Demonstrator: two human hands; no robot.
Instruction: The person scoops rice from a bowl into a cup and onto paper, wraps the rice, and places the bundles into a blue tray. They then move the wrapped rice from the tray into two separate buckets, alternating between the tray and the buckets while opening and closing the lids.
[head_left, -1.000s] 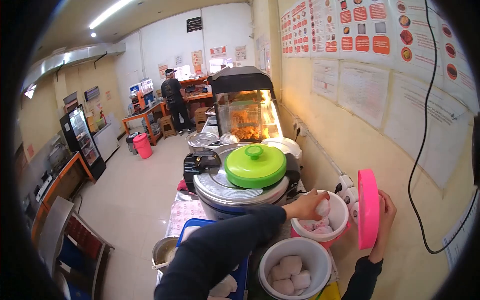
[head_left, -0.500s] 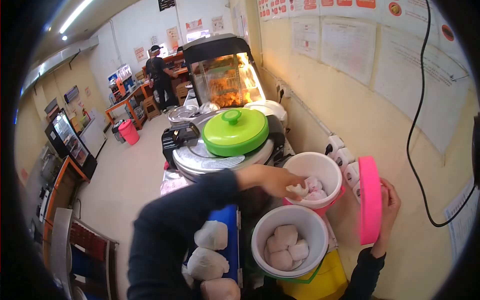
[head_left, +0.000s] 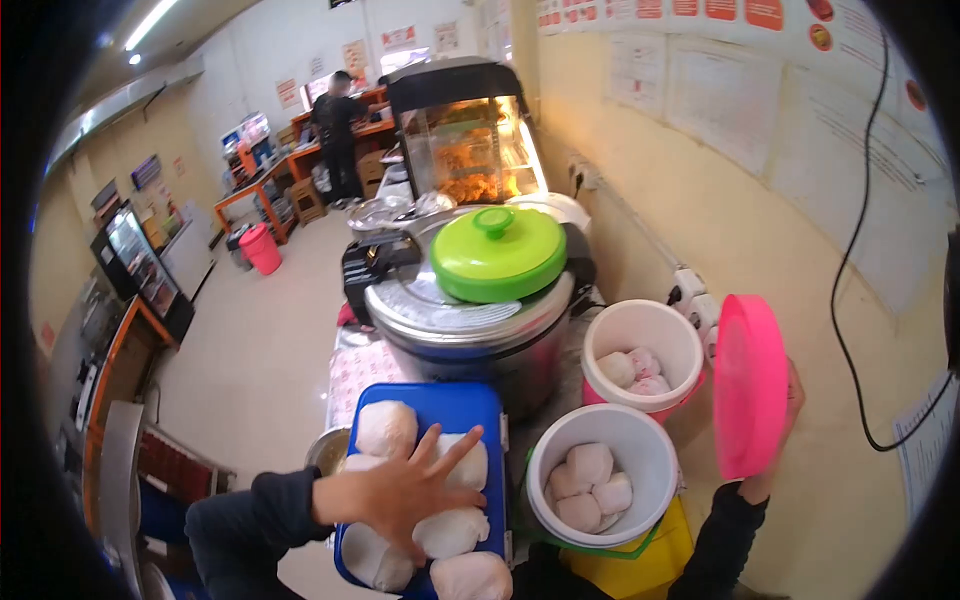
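Note:
My left hand [head_left: 405, 492] is spread over a blue tray [head_left: 445, 394], its fingers apart among several rounded white wrapped bundles [head_left: 386, 430]. It touches or hovers just above them. My right hand [head_left: 792, 408] grips a pink lid [head_left: 750, 385] by its back side, holding it upright on the right; most of those fingers are hidden behind it. Left of the lid stands an uncovered pink tub with a white lining [head_left: 600, 345], with one white and a few pink-marked bundles [head_left: 645, 370] inside. Nearer to me, a white-lined green tub [head_left: 535, 480] holds several bundles [head_left: 590, 470].
A large steel pot [head_left: 470, 345] with a green lid [head_left: 500, 260] on top stands behind the tray. Farther back is a lit food display case [head_left: 465, 140]. Sockets [head_left: 690, 290] line the right wall, where a black cable hangs. A person [head_left: 338, 130] stands far off.
My left hand has left the pink tub and swung down left to the blue tray. A white bundle now lies in that tub. My right hand still holds the lid.

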